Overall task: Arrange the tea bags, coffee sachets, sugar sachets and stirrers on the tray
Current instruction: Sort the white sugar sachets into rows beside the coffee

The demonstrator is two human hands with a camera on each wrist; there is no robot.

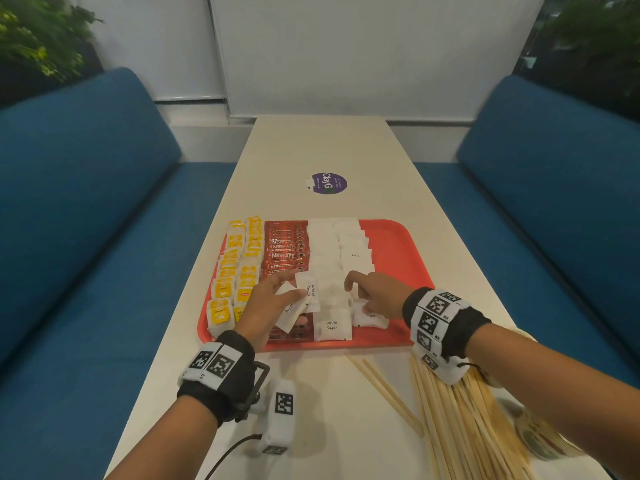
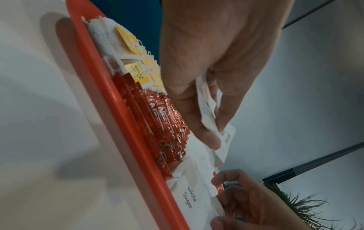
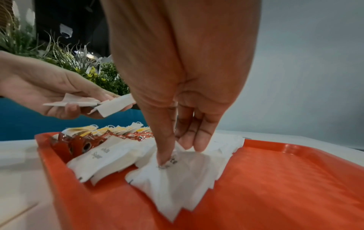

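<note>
A red tray holds rows of yellow tea bags, red coffee sachets and white sugar sachets. My left hand hovers over the tray's near middle and pinches a few sugar sachets between thumb and fingers. My right hand reaches down into the right sugar row; its thumb and fingertips pinch the top sugar sachet of the overlapping row. Wooden stirrers lie in a loose heap on the table, in front of the tray at the right.
The long white table runs away from me between two blue sofas. A purple round sticker lies beyond the tray. The tray's right part is bare red plastic. A round patterned object sits by the stirrers at the right edge.
</note>
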